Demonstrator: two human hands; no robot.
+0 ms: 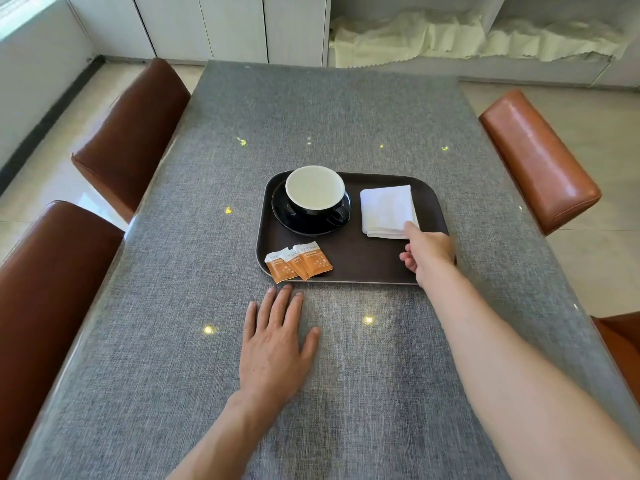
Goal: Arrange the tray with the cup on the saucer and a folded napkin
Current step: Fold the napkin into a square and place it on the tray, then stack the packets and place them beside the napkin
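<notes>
A dark brown tray (363,265) lies on the grey table. At its back left, a black cup (315,197) with a white inside stands on a black saucer (298,225), handle toward the right. A folded white napkin (386,211) lies flat at the tray's back right. My right hand (427,254) reaches over the tray's near right corner, its index finger touching the napkin's near right corner; nothing is held in it. My left hand (277,344) rests flat on the table just in front of the tray, fingers spread.
Three orange sachets (298,261) overlap at the tray's near left corner. Brown leather chairs stand on the left (128,133) and the right (536,161) of the table (173,306). White cabinets and crumpled cloth are behind it.
</notes>
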